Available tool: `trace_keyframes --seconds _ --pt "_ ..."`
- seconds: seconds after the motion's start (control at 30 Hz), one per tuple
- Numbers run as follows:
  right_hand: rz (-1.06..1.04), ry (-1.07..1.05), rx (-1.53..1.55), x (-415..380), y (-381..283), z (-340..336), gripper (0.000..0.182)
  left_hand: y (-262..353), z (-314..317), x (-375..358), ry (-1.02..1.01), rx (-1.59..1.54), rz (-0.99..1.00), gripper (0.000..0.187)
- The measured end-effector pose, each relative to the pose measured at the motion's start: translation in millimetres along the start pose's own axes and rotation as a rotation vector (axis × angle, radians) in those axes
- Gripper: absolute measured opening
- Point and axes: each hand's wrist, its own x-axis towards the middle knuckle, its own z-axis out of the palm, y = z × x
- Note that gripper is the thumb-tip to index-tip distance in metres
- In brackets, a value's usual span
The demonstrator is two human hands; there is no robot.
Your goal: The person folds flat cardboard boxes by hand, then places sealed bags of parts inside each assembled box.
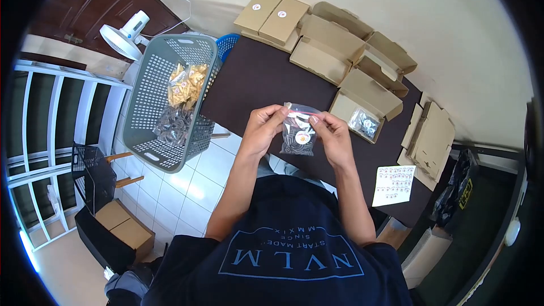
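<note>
Between my two hands hangs a clear zip bag (298,143) with a red line along its top. Dark grey pieces fill its lower part, and a round white sticker (302,137) is on its front. My left hand (264,128) pinches the bag's top left corner. At the top right, my right hand (333,137) grips the same edge between thumb and fingers. Just right of my right hand, an open cardboard box (371,93) holds a similar clear bag (364,123) of dark pieces. What the pieces are is too small to tell.
On the dark table (255,73) stand more open boxes (326,56), closed boxes (272,17), flattened cardboard (433,139) and a sticker sheet (393,186). To the left, a grey basket (148,79) contains bags of yellowish (187,85) and dark pieces (173,126). A white fan (122,39) is behind it.
</note>
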Motion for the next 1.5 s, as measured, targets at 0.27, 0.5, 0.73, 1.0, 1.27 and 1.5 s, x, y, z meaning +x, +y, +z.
trace_keyframes --seconds 0.27,0.5,0.73,1.0,1.27,1.5 --pt "0.042 0.015 -0.185 -18 28 3 0.015 -46 21 -15 0.400 0.631 0.421 0.021" --pt "0.053 -0.029 -0.031 -26 23 0 0.016 -46 26 -19 0.440 0.737 0.492 0.021" --pt "0.079 -0.235 0.020 -35 25 -17 0.027 -58 12 -26 0.397 0.585 0.423 0.024" --pt "0.063 -0.319 -0.333 -20 12 -28 0.020 -37 3 -37 -0.101 0.738 0.165 0.029" --pt "-0.136 -0.224 -0.538 -9 5 -9 0.019 -40 11 -24 -0.012 0.746 0.268 0.028" --pt "-0.048 -0.203 -0.511 -10 7 -23 0.021 -61 19 -14 0.141 0.724 0.296 0.028"
